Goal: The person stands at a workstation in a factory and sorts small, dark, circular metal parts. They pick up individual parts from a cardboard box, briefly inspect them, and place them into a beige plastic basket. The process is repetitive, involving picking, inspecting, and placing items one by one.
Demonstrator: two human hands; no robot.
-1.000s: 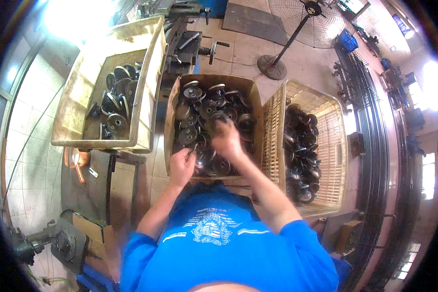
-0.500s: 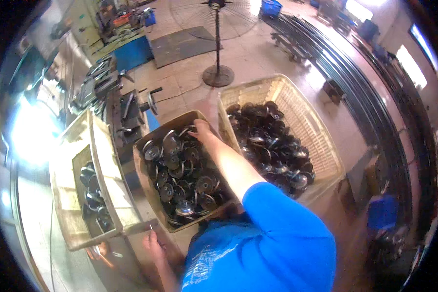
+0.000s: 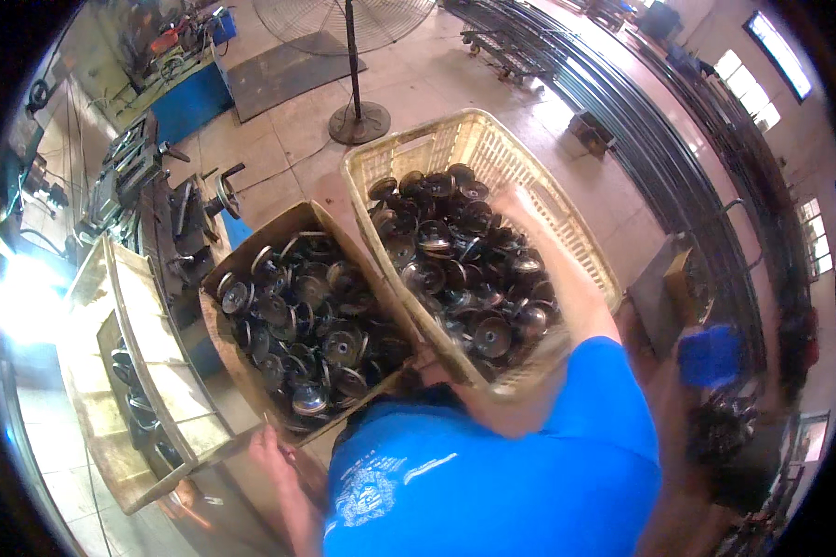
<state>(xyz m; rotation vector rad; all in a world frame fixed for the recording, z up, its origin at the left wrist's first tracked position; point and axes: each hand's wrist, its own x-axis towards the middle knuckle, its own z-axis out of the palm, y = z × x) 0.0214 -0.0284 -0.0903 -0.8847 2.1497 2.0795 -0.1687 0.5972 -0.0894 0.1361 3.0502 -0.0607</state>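
My right hand (image 3: 509, 199) reaches over the far right part of a cream plastic basket (image 3: 578, 223). Its fingers are blurred against the dark round metal parts (image 3: 448, 275) heaped inside, so I cannot tell if it grips one. Low at the left, my left hand (image 3: 277, 457) is beside the near edge of a brown box (image 3: 221, 338), fingers drawn together at a thin, small piece too unclear to name. Similar disc-shaped parts (image 3: 344, 347), some with shiny rims, fill that box.
A cream crate (image 3: 170, 395) with a few dark parts stands at left. Beyond are a machine with a hand crank (image 3: 225, 190), a fan stand (image 3: 359, 121) and long dark bars (image 3: 613, 102). A blue bin (image 3: 711, 356) sits at right.
My right hand has moved right, from the far end of the brown box to the cream basket. The view has shifted right, and my left hand remains near the box's near edge.
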